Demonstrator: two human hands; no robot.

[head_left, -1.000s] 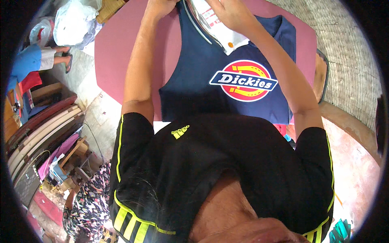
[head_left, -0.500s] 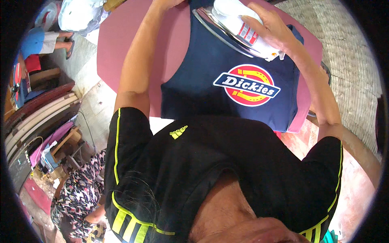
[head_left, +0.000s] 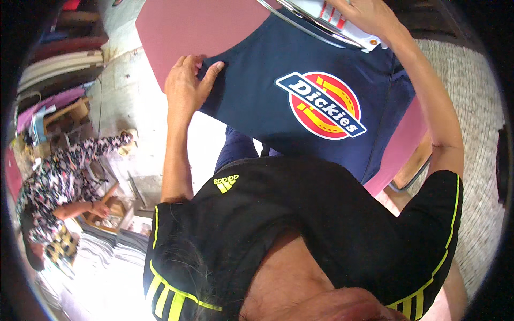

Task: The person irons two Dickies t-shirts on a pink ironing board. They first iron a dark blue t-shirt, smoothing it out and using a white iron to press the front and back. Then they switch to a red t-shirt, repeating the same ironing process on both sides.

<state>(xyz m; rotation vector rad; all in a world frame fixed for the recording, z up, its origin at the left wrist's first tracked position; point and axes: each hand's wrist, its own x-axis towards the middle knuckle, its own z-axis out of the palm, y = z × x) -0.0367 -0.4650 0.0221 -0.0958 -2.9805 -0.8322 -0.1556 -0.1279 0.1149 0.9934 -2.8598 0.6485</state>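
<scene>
A navy garment (head_left: 251, 85) with a round red and yellow badge print lies over a mauve padded ironing board (head_left: 198, 32), its near edge hanging toward me. My left hand (head_left: 187, 83) rests at the garment's curved left edge. The thumb is stretched out over the cloth, apart from the fingers, which lie by the board. My right hand (head_left: 369, 18) is closed around a white iron (head_left: 353, 33) with a shiny metal base. The iron sits on the far part of the garment, above the badge, partly cut off by the upper rim of the view.
On the left, a person in patterned clothes (head_left: 64, 171) reaches toward a box, near stacks of folded cloth (head_left: 101, 246). Curved boards (head_left: 64, 64) lean at the upper left. A woven mat wall (head_left: 471, 139) stands on the right. A wooden chair part (head_left: 415, 163) is beside the board.
My left hand has come back from the far edge to the garment's near left edge. The view has shifted, putting the iron and my right hand higher in the picture. The garment lies turned slightly.
</scene>
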